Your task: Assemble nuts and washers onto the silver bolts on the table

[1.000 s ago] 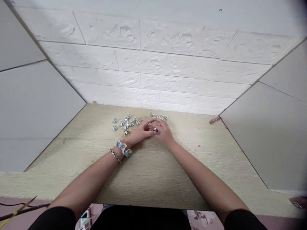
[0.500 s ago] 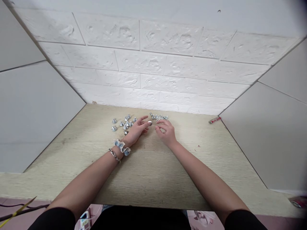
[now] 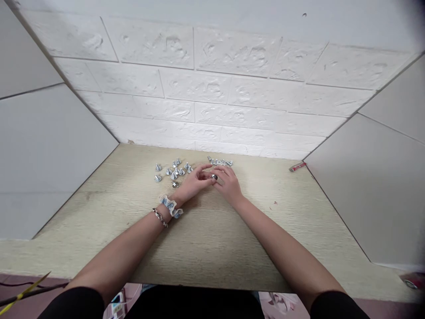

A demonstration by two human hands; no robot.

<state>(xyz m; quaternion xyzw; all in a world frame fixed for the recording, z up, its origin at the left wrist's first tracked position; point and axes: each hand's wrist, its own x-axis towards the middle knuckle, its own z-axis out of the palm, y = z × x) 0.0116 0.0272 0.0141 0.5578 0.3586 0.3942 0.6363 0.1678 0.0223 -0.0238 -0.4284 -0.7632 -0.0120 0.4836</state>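
My left hand is closed in a pinch on a small shiny metal bolt, whose round head or washer faces me. Meeting it from the other side, my right hand has its thumb and fingertips closed at the same bolt. The fingers hide most of the bolt, so its far end cannot be made out. Left of my left hand, several bolts with washers stand on the wooden table, most with the shank up. Beyond my right hand lies a small pile of loose bolts and nuts.
White brick-patterned wall closes off the back of the table, with grey panels at the sides. A red-handled tool lies at the far right corner. Another red object is at the right front edge.
My right hand has moved left and its fingers have closed at the bolt. My left hand has shifted slightly right, so the two hands now meet.
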